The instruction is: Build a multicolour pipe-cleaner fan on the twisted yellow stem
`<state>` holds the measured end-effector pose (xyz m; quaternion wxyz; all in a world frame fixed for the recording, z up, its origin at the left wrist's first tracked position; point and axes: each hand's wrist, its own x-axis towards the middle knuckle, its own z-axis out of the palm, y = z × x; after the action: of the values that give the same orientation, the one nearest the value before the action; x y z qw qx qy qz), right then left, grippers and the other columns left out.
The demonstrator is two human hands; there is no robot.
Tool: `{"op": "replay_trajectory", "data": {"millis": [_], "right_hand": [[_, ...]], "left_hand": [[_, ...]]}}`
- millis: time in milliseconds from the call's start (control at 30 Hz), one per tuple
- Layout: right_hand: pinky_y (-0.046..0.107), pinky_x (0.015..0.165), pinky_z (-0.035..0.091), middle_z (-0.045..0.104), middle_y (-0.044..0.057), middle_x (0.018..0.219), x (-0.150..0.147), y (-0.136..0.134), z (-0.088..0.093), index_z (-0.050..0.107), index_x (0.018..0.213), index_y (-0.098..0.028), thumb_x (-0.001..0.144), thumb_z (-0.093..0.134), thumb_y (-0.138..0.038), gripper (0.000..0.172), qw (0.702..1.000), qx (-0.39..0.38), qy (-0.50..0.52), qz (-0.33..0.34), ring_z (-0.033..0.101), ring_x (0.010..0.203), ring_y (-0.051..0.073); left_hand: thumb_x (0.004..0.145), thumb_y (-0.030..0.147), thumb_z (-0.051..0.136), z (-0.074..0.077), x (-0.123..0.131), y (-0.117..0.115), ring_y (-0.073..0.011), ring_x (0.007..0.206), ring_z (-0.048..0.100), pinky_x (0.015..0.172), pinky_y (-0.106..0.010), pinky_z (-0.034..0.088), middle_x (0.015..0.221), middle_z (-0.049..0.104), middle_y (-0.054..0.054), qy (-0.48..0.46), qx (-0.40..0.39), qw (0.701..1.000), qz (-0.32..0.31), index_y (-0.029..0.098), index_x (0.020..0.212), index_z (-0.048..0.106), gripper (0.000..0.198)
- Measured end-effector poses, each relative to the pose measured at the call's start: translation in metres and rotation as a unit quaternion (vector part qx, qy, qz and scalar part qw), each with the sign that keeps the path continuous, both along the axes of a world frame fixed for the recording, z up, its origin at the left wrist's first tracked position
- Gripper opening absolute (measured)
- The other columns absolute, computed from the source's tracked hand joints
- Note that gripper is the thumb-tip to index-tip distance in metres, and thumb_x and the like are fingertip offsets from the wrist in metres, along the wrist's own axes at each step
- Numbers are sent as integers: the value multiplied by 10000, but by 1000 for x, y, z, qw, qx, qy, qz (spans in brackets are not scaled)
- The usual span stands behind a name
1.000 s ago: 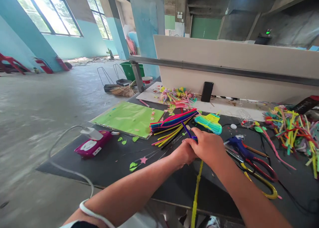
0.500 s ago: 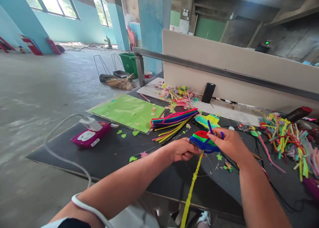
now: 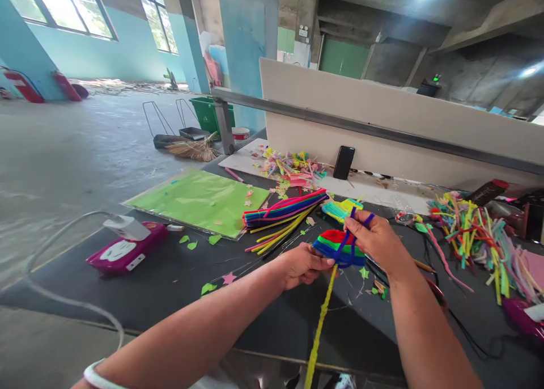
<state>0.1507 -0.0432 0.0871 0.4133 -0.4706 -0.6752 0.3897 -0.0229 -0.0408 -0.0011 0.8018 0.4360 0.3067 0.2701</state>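
Observation:
My left hand (image 3: pixel 304 266) is closed on the lower left edge of a pipe-cleaner craft piece (image 3: pixel 327 246), banded red, green and blue. A yellow fuzzy strand (image 3: pixel 321 324) hangs down from it past the table edge. My right hand (image 3: pixel 374 239) pinches a dark purple pipe cleaner (image 3: pixel 343 242), which crosses the front of the piece; its tips stick up by the fingers. Just behind my hands lies a yellow and turquoise pipe-cleaner piece (image 3: pixel 340 210). A bundle of coloured pipe cleaners (image 3: pixel 284 207) rests to the left of it.
A green sheet (image 3: pixel 195 199) in clear film and a purple power strip (image 3: pixel 131 250) with a white plug lie on the left. A phone (image 3: pixel 344 162) leans on the white partition (image 3: pixel 382 117). Pipe-cleaner scraps (image 3: pixel 467 230) and black cables spread on the right.
The view has shifted, so the scene sits further left. My right hand has drawn up slightly from the piece, and more of the purple pipe cleaner shows between them.

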Motion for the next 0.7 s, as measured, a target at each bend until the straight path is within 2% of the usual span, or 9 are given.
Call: {"op": "replay_trajectory", "data": {"millis": [100,167,233,333,400,467,600,700], "right_hand": [[196,354,150,454,-64,541,-10,3,-8,584,737,-189,774,600,-469,283,989,-55,136,7,245,362,33],[200,344,150,541,-37,631,-14,5,-12,604,754,-185,755,624,-461,277,980,-47,192,-18,263,348,21],[208,346,186,565,-26,640,-16,4,-15,628,756,-178,752,627,-455,276,980,-8,185,-67,302,351,27],[218,374,264,508,-40,503,-14,-1,-15,659,735,-168,766,616,-438,276,986,63,78,-134,369,375,61],[219,403,306,452,-52,426,-12,-5,-14,663,717,-166,783,600,-423,273,985,89,24,-149,402,386,79],[218,403,316,452,-54,418,-11,-7,-15,648,707,-168,801,575,-424,282,985,86,34,-143,415,375,82],[212,336,261,612,-8,657,-12,-3,-20,592,729,-177,814,539,-458,299,981,45,133,-136,404,333,54],[212,332,257,621,5,714,-13,1,-25,563,766,-184,837,483,-497,330,976,58,142,-154,381,335,49]], "left_hand": [[620,334,757,1,1,-1,27,347,213,366,-205,43,771,646,-91,-1,1,1000,7,91,733,582,320],[624,336,756,1,0,0,28,349,217,370,-203,42,786,648,-95,0,-7,1000,9,93,745,580,324],[631,331,754,-1,0,1,29,354,214,375,-200,41,798,648,-98,0,-12,1000,6,93,756,580,320],[642,318,748,-4,-1,3,30,356,209,374,-201,46,804,647,-96,-2,-7,1000,-7,89,772,593,306],[636,308,751,-4,-1,4,29,356,214,370,-200,51,800,646,-92,-2,-4,1000,-9,87,766,595,300],[620,300,760,-4,-1,3,28,356,217,368,-198,49,783,642,-86,0,-5,1000,-5,86,746,587,303],[611,300,765,0,1,0,29,357,214,369,-194,50,766,636,-80,4,-5,1000,2,88,737,577,311],[592,295,780,0,2,0,31,360,214,374,-188,48,707,601,-38,3,-15,1000,12,91,741,575,325]]}}
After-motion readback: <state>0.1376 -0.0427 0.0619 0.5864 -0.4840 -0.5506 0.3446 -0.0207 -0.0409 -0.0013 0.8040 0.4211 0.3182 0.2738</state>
